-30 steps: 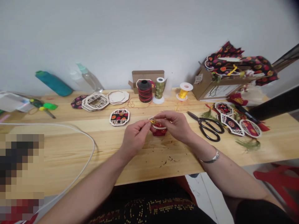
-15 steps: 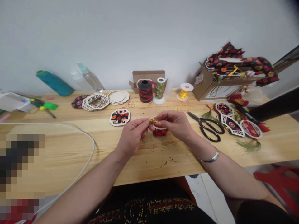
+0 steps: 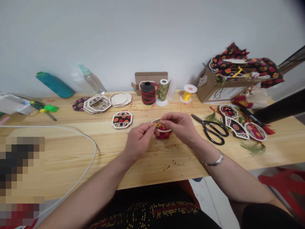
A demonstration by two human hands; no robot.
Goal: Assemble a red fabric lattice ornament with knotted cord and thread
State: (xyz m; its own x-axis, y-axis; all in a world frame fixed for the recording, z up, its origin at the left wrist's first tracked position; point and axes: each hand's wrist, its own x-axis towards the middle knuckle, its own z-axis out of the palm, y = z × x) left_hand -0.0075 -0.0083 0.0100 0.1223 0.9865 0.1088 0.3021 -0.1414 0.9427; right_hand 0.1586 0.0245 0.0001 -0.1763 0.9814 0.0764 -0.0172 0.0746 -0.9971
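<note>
A thin yellow cord [image 3: 157, 125] is pinched between the fingertips of my left hand [image 3: 139, 138] and my right hand [image 3: 179, 126], which almost meet over the wooden table. Both hands are closed. Just under the fingertips is a red piece with a pale rim [image 3: 163, 135], partly covered by the hands; whether a finger touches it I cannot tell. Left of my left hand lies a patterned coaster-like piece [image 3: 122, 120]. Black-handled scissors [image 3: 211, 127] rest to the right of my right hand.
Along the wall stand a red cord spool [image 3: 148, 93], a green spool [image 3: 163, 92], a yellow spool [image 3: 188, 93] and a box with fabric [image 3: 220, 90]. Frames [image 3: 97, 104] are stacked at the left. Finished ornaments [image 3: 237, 128] lie right. A white cable [image 3: 94, 152] crosses the left side.
The fingertips have shifted slightly, and the yellow cord now shows as loose loops between them. More of the pale-rimmed piece behind them is visible.
</note>
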